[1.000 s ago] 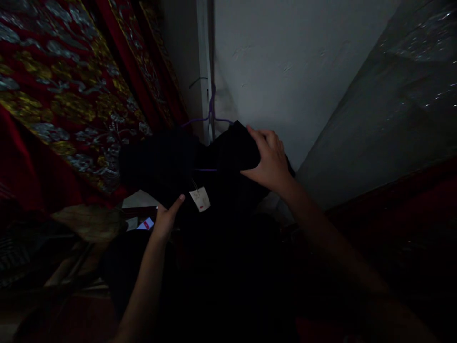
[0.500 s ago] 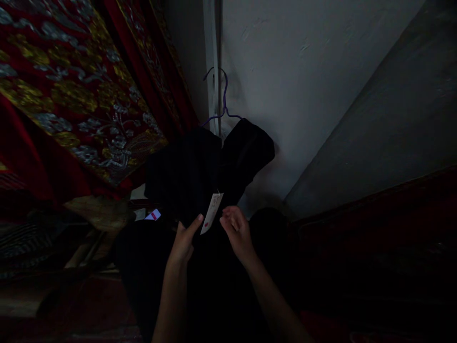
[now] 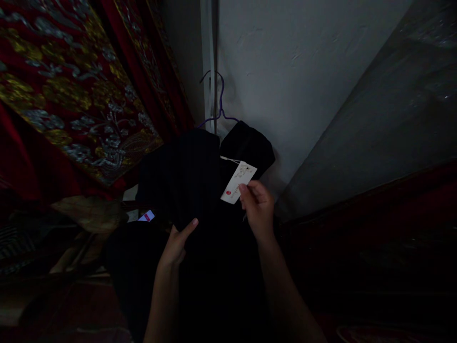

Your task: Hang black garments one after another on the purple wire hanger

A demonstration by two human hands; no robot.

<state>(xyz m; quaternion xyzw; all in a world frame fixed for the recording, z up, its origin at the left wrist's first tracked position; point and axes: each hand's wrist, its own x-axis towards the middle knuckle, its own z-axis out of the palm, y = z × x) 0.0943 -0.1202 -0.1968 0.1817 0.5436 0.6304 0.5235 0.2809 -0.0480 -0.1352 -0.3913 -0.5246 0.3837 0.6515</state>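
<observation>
A dark garment (image 3: 185, 166) hangs from a thin purple clothes hanger (image 3: 221, 107) in front of me. My left hand (image 3: 176, 243) grips the garment low on its left side, thumb on top and the fingers hidden behind the cloth. My right hand (image 3: 259, 207) pinches the edge of a white hang tag (image 3: 237, 183) between thumb and fingers. The tag has a red round mark and faint print. A light string runs from its upper end to the middle of the garment. Dim light hides the garment's lower part.
Red cloth with gold and silver embroidery (image 3: 71, 95) hangs at the left. Behind the hanger are a narrow upright post (image 3: 207, 43) and a pale wall (image 3: 278, 71). A small white and red card or packet (image 3: 146, 216) lies at the lower left.
My right hand has taken hold of the tag and lifted it up and to the right, pulling its string out. My left hand has shifted slightly left, keeping its grip on the garment.
</observation>
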